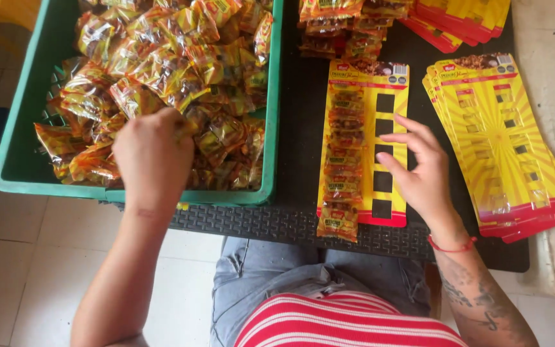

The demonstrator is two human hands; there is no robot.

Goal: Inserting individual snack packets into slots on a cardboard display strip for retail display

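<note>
My left hand (152, 157) reaches into a green plastic crate (14, 164) and closes around some of the small yellow-and-red snack packets (168, 58) heaped inside. My right hand (419, 170) rests with spread fingers on the right side of a yellow display card (393, 96) lying on the black mat (303, 103). A column of packets (343, 160) fills the card's left side. The right column shows several empty dark slots (383, 183). A red string bracelet circles my right wrist.
A fanned stack of empty yellow display cards (496, 141) lies to the right. Filled cards and loose packets (338, 26) sit at the back, with red-edged cards (464, 19) beside them. Pale floor tiles (8, 257) lie to the left.
</note>
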